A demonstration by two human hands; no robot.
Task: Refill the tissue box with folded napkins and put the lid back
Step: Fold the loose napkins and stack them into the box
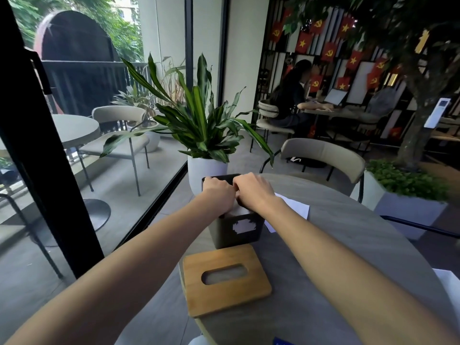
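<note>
In the head view the dark tissue box [224, 232] is standing upright near the table's [348, 232] left edge, open top up, long axis running away from the person, a white patch on its near face. The left hand [219, 192] is gripping its far rim; the right hand [254, 192] is curling into the opening, its hold impossible to tell. The wooden lid [226, 297] is lying flat just before it, slot lying left to right

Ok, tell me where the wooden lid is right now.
In the head view the wooden lid lies flat on the round table, low and centre, just on the near side of the tissue box.
</note>
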